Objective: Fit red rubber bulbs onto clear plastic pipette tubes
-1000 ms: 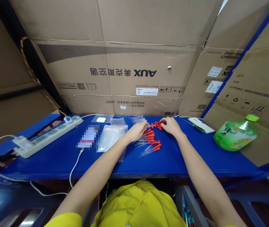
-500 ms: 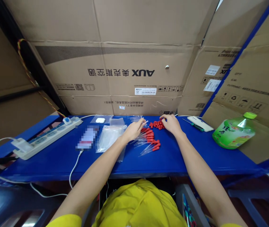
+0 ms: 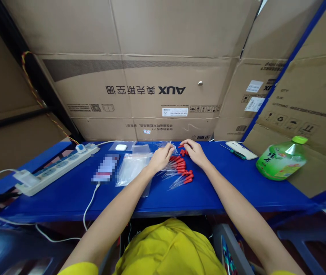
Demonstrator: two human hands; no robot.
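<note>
My left hand [image 3: 160, 158] is closed over the table, fingers pinched on a clear dropper tube [image 3: 174, 148] whose end points toward the right hand. A red rubber bulb [image 3: 181, 146] is pinched at the fingertips of my right hand [image 3: 195, 152], a short gap from the tube. Loose red bulbs [image 3: 184, 152] lie under and beside the right hand, which partly hides them. Below the left hand, several red-capped droppers [image 3: 181, 166] lie in a fanned row, their clear stems pointing left. More clear tubes [image 3: 163, 144] lie behind the left hand.
Clear plastic bags [image 3: 131, 170], a phone [image 3: 105, 169] on a cable, a white earphone case [image 3: 121, 147] and a power strip [image 3: 59, 168] stand leftward. At right are a screwdriver [image 3: 237, 154], a white flat case [image 3: 243, 149] and a green bottle [image 3: 280, 160]. Cardboard [image 3: 140, 68] walls the back.
My right hand has moved left from the pile of red bulbs toward my left hand, bringing a red bulb near the tube. The left hand stays nearly in place.
</note>
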